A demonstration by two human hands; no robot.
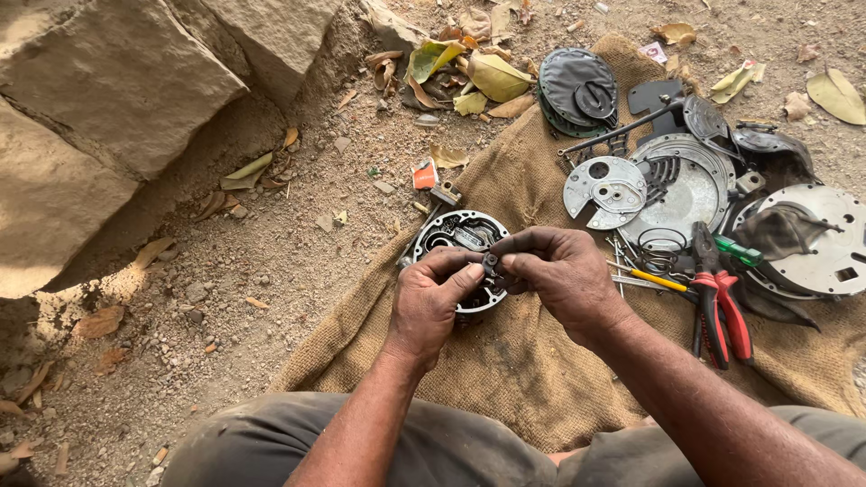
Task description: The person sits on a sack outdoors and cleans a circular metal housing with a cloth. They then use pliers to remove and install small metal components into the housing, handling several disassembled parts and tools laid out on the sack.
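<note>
Pinching a small dark part (490, 262) between both hands: left hand (433, 293) and right hand (559, 275) fingertips closed on it, just above the round black housing (460, 236) on the burlap sack (523, 361). Hands partly hide the housing. Red-handled pliers (722, 302), yellow screwdriver (654, 280), metal discs (677, 189) right. Stone block (108, 99) left.

We count two hands (433, 293) (559, 271), one small part (490, 262), one round housing (460, 236), one pair of pliers (722, 302), one burlap sack (505, 361) and three stone blocks (117, 90).
</note>
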